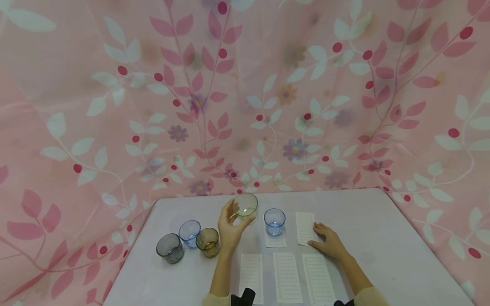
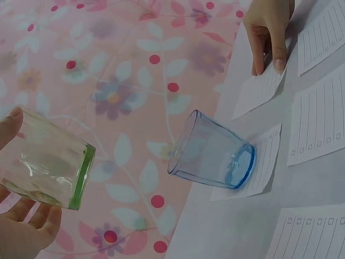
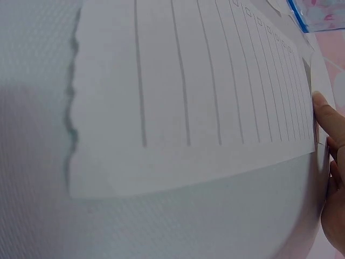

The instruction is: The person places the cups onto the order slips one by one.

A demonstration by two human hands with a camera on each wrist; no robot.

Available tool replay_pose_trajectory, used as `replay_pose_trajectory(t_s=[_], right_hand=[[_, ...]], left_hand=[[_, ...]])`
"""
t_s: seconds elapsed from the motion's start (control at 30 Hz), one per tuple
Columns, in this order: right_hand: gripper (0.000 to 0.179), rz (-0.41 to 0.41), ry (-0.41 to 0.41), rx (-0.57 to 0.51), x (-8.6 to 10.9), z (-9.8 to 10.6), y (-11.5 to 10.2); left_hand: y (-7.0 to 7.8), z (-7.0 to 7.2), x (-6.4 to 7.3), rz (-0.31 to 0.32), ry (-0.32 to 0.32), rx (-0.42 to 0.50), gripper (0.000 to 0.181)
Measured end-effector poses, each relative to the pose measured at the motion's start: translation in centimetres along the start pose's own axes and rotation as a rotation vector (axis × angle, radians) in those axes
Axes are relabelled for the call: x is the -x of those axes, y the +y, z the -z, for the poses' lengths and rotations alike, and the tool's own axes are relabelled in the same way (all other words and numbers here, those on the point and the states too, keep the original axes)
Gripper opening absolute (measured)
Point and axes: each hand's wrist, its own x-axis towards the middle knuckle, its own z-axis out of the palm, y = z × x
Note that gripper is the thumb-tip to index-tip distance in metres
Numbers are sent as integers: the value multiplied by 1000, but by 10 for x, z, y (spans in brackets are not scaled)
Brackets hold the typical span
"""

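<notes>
My left hand [image 1: 231,231] grips a pale green glass [image 1: 246,208], thumb on one side and fingers on the other. It is raised and tilted, its thick green base showing in the left wrist view. Just right of it a blue glass [image 1: 274,223] stands upright on a ruled paper slip [image 1: 276,242]. My right hand [image 1: 330,244] rests at the right edge of another ruled slip [image 1: 304,229], with thumb and fingertips touching the paper. In the right wrist view only part of that hand [image 3: 334,162] shows at the right edge.
On the left stand a grey glass [image 1: 170,250], a second blue glass [image 1: 189,233] and an amber glass [image 1: 208,243], close together. Nearer me lie three ruled slips in a row, the middle slip [image 1: 288,278] among them. A flowered pink curtain [image 1: 245,93] hangs behind the table [image 1: 360,221].
</notes>
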Motion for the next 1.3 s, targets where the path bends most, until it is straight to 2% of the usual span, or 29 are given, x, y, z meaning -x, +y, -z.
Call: replay_pose_trajectory(t_s=[0.2,0.87,1.13,1.3], right_hand=[[64,-13,-7,-3,0,1,-1],[64,-31,-7,-1,0,0,0],[65,-46,-19,1,-2,0,1],[64,-43,-9,-6,-1,0,1]], left_hand=[[0,-13,-3,-15,-30,29,69],[-17,-55,-9,37,-169,77,70],[-21,-71,-11,113,-224,98,70],[-22,-80,-12,131,-232,97,69]])
